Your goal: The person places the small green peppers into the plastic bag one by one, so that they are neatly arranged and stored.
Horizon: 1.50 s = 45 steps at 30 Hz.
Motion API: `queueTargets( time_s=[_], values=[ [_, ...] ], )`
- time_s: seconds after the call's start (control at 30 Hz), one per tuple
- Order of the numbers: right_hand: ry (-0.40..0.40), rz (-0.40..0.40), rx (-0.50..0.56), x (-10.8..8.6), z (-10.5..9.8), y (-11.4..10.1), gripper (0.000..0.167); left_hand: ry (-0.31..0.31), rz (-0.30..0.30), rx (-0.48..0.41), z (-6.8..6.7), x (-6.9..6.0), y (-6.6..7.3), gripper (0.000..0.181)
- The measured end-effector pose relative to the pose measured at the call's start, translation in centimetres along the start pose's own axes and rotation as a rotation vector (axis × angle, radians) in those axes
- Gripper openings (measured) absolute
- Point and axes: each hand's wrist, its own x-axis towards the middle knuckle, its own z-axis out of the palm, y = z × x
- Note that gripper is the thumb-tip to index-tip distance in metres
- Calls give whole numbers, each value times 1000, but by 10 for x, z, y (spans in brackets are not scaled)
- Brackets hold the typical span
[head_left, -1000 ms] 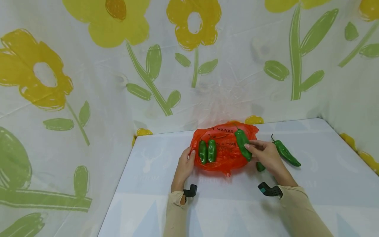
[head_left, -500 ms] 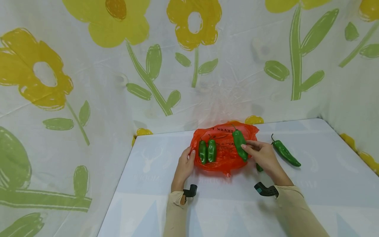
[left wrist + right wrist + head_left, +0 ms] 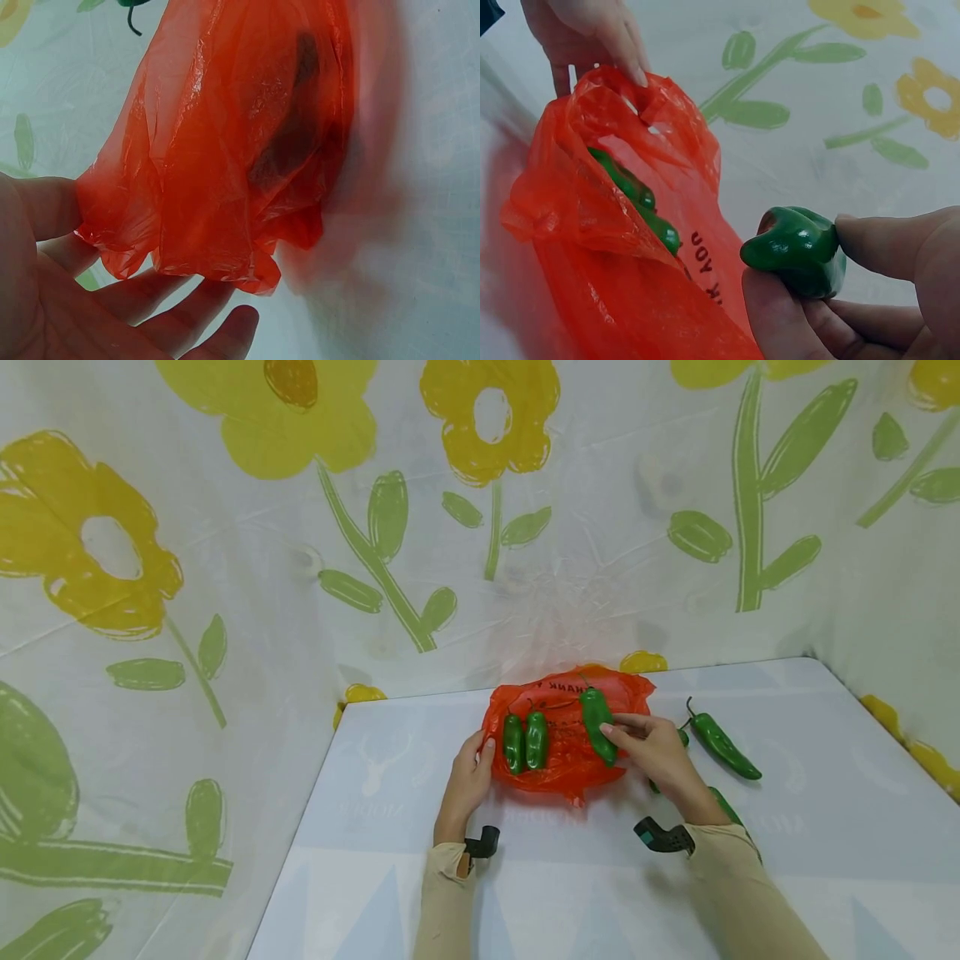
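A red plastic bag with dark printed lettering lies spread at the table's far side. My left hand pinches its left edge between thumb and fingers, as the left wrist view also shows. Two green peppers lie side by side in the bag's left half. Over its right half, my right hand holds another green pepper between thumb and fingertips, stem pointing away. In the right wrist view this pepper appears end-on, apart from the bag.
One green pepper lies on the table right of my right hand. Parts of other green peppers show around that hand and wrist, mostly hidden. A flower-printed curtain hangs behind and at both sides.
My right hand has moved left with the pepper, further over the bag. Green peppers behind the right wrist have come partly into sight. My left hand and the bag stay put.
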Motion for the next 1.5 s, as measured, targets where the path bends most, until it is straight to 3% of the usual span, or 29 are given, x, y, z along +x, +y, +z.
queueTargets(
  time_s=[0.37, 0.7, 1.0, 1.5],
  values=[
    [-26, 9, -46, 6, 5, -3, 63, -4, -18, 3, 1, 1, 2, 45],
    [-71, 5, 18, 14, 13, -6, 63, 11, 19, 8, 0, 1, 4, 43],
    [-69, 47, -32, 20, 21, -11, 62, 3, 0, 15, 0, 0, 4, 44],
    [-80, 73, -13, 30, 35, -15, 63, 2, -29, 14, 1, -1, 3, 45]
  ],
)
